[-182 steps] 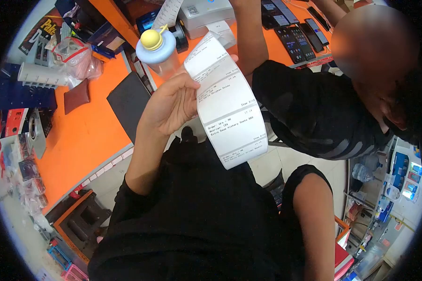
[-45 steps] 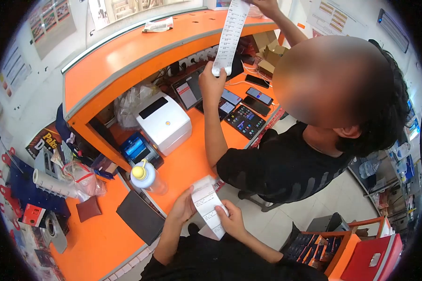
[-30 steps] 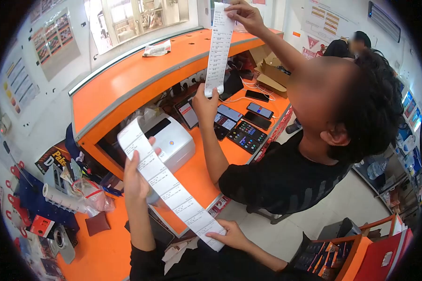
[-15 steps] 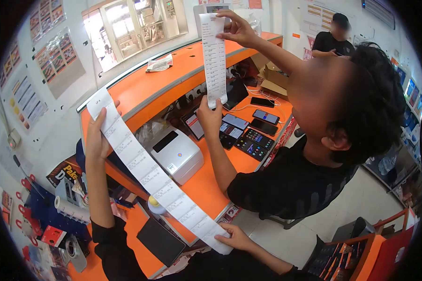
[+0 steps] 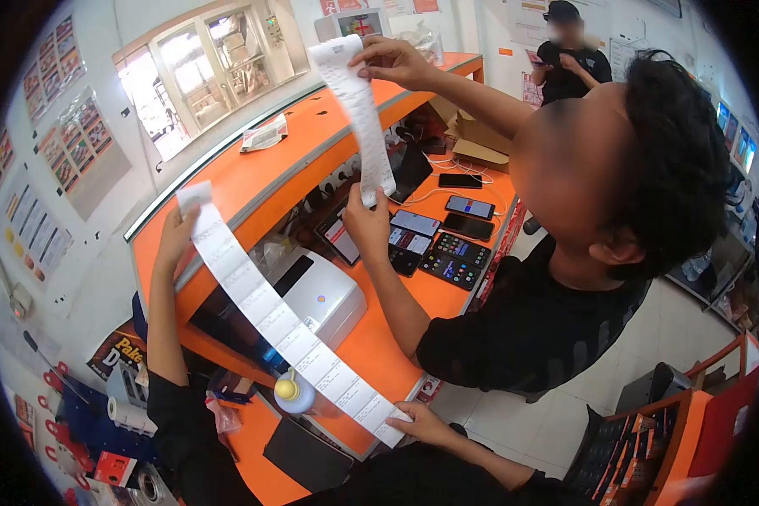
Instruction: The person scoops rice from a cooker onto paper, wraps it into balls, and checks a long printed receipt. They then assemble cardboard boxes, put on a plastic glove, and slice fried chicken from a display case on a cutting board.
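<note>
White paper label strip (image 5: 291,325) stretches tight above the orange counter (image 5: 346,333), over the white label printer (image 5: 316,295). The left hand (image 5: 175,239) pinches its top end up high. The right hand (image 5: 422,422) pinches its bottom end, down low near the body.

The label strip (image 5: 287,325) is thin matt white paper with printed text. The surface (image 5: 371,337) looks smooth, glossy orange laminate, and the printer (image 5: 316,295) is white, slightly shiny plastic. The phones (image 5: 447,244) show glossy glass screens.
</note>
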A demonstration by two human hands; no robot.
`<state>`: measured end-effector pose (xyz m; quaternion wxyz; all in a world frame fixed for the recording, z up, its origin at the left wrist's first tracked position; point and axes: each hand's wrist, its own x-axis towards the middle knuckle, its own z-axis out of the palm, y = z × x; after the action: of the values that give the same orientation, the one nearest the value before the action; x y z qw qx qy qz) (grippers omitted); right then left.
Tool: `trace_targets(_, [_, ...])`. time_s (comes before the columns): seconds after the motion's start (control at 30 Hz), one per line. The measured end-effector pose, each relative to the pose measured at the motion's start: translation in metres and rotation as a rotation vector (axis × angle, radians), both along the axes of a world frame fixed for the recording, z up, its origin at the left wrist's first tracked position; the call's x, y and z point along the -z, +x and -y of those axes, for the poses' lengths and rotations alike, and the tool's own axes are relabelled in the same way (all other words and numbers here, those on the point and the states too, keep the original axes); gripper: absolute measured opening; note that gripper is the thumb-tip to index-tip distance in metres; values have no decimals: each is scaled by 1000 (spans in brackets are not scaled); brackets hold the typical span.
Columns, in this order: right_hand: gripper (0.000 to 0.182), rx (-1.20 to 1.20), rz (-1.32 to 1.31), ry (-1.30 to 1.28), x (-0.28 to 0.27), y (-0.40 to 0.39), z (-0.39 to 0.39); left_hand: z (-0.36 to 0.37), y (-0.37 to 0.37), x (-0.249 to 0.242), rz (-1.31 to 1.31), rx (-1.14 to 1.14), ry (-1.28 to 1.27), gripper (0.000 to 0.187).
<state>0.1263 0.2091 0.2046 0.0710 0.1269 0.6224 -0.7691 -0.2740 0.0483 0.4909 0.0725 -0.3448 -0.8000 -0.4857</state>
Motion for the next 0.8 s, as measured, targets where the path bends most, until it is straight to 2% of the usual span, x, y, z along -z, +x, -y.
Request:
trace_targets(0.03, [25, -2, 15, 4, 3, -5, 0, -6, 1, -2, -3, 6, -3, 31])
trace_targets(0.1, [25, -7, 46, 11, 9, -14, 2, -15, 0, -9, 191, 87, -129, 30])
trace_targets(0.17, [25, -8, 68, 22, 14, -25, 3, -21, -20, -9, 199, 67, -132, 29])
trace_targets(0.27, [25, -98, 125, 254, 16, -44, 2, -26, -36, -7, 213, 83, -272, 34])
trace_targets(0.33, [26, -87, 117, 286, 15, -55, 2, -33, -34, 0, 93, 94, -80, 49])
trace_targets(0.37, [26, -76, 111, 296, 16, -60, 3, -35, -34, 4, 100, 92, -79, 49])
trace_targets(0.43, [27, -54, 104, 311, 17, -70, 4, -38, -27, 5, -17, 19, 21, 62])
trace_targets(0.5, [29, -34, 99, 325, 19, -80, 3, -37, -25, 2, 11, 49, 37, 61])
trace_targets(0.57, [30, -19, 99, 340, 22, -87, 1, -35, -27, -3, 2, 90, -111, 54])
trace_targets(0.8, [39, -33, 107, 384, 34, -95, -1, -33, -39, 2, 67, 111, -38, 34])
